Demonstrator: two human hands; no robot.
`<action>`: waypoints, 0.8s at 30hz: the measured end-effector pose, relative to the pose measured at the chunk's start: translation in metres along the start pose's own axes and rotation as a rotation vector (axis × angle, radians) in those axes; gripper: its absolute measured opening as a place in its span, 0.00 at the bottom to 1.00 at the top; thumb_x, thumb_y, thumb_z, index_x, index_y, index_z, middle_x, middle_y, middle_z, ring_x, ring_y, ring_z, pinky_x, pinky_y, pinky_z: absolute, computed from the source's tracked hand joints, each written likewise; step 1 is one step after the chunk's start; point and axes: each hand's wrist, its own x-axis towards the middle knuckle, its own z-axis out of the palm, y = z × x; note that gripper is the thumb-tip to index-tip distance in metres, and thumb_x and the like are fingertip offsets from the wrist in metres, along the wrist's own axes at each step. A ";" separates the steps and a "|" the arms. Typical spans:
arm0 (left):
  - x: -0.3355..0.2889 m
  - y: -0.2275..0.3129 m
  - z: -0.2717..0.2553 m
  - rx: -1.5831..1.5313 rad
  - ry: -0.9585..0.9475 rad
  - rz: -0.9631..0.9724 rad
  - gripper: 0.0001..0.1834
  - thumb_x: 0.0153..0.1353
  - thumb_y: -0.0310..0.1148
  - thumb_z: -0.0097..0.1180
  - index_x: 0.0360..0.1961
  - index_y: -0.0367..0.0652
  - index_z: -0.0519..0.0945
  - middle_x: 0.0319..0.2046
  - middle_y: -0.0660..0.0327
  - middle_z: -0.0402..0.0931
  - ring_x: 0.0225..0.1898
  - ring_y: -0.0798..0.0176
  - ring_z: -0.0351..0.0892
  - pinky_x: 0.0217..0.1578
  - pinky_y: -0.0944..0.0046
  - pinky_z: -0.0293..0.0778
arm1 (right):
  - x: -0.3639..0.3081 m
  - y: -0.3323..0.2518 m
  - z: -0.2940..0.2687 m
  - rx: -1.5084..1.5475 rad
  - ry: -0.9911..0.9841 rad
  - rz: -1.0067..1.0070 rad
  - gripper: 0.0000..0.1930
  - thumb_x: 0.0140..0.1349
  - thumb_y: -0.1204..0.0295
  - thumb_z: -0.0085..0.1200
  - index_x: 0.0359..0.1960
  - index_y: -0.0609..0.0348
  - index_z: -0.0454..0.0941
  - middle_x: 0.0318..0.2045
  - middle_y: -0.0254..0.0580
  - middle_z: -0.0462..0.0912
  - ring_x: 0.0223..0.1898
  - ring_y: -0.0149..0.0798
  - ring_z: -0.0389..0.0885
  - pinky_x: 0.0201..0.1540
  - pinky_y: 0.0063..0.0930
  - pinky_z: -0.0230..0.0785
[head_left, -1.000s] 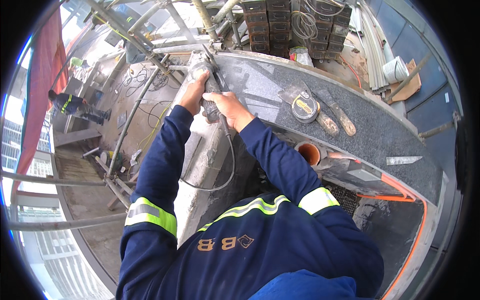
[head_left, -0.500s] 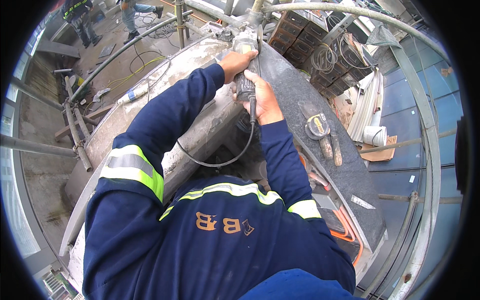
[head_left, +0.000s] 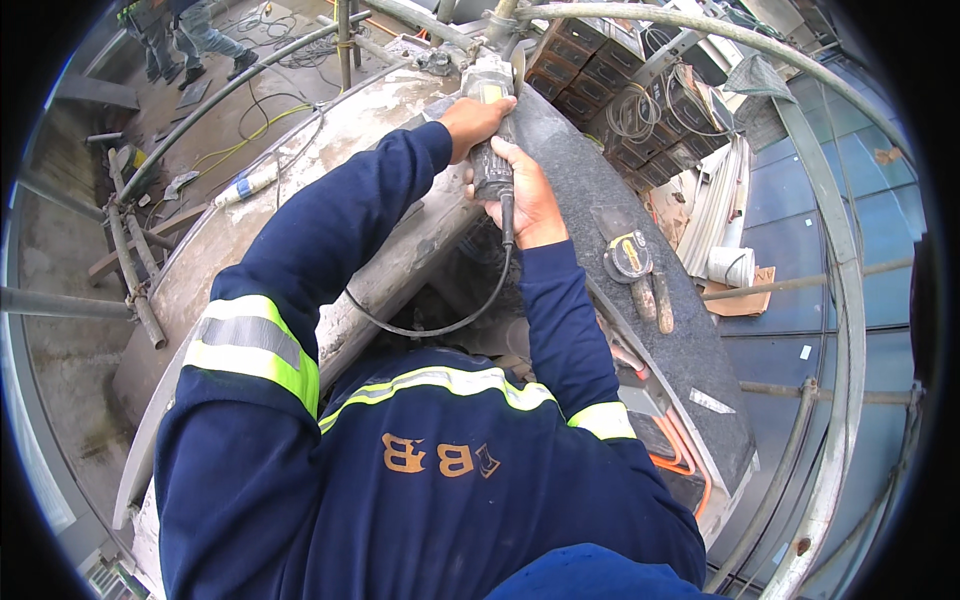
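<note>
Two bare hands gripped one grinder (head_left: 492, 172) on a building site, the tool reaching forward at the upper middle of the view, where a pale, dusty ledge (head_left: 360, 120) met a curved dark stone slab (head_left: 685, 345). The fingers of the left hand (head_left: 475, 125) were closed around the front of the body, just behind the head; those of the right hand (head_left: 528, 195) were wrapped about the rear, near the one dark cord (head_left: 430, 333), which looped down and to the left. One disc (head_left: 518, 65) stood at the right side of the head; whether it touched anything could not be told. On the slab, to the right, lay one round tape measure (head_left: 630, 255) with a yellow label, beside the worn handles of two hand tools (head_left: 645, 300). Nearer the wearer was one pale, pointed sliver (head_left: 711, 401). At left lay one white cylinder (head_left: 245, 188) with blue on it. Beyond the slab sat one white bucket (head_left: 731, 266) by one piece of cardboard (head_left: 745, 297), with stacked dark boxes (head_left: 590, 50), too overlapped to count, farther up. Two other people (head_left: 205, 35), seen only in part, were at the upper left
</note>
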 end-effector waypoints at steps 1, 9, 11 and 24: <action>-0.001 0.001 0.001 -0.011 0.010 -0.004 0.39 0.69 0.56 0.58 0.56 0.21 0.75 0.44 0.45 0.82 0.38 0.55 0.86 0.39 0.54 0.82 | 0.002 0.000 -0.002 0.002 -0.005 0.001 0.14 0.73 0.63 0.53 0.52 0.59 0.76 0.38 0.45 0.85 0.34 0.44 0.85 0.35 0.40 0.76; -0.011 0.006 0.004 -0.014 0.030 -0.020 0.38 0.69 0.56 0.58 0.53 0.22 0.76 0.40 0.48 0.82 0.34 0.56 0.85 0.34 0.55 0.82 | -0.001 0.002 0.003 0.077 0.041 -0.040 0.16 0.71 0.66 0.55 0.47 0.70 0.76 0.34 0.51 0.83 0.28 0.46 0.86 0.27 0.42 0.80; -0.009 0.001 0.002 -0.027 0.013 -0.013 0.36 0.69 0.56 0.58 0.52 0.24 0.77 0.39 0.49 0.82 0.33 0.57 0.85 0.33 0.55 0.81 | -0.004 0.004 0.005 0.076 0.048 -0.034 0.15 0.71 0.66 0.56 0.46 0.70 0.76 0.34 0.51 0.83 0.28 0.46 0.85 0.27 0.42 0.80; -0.023 0.002 0.007 -0.005 0.003 -0.019 0.39 0.69 0.53 0.60 0.53 0.15 0.75 0.42 0.38 0.83 0.36 0.51 0.88 0.35 0.54 0.83 | -0.024 0.004 0.011 0.086 0.035 -0.041 0.15 0.70 0.66 0.56 0.45 0.70 0.77 0.33 0.51 0.83 0.29 0.45 0.86 0.27 0.42 0.81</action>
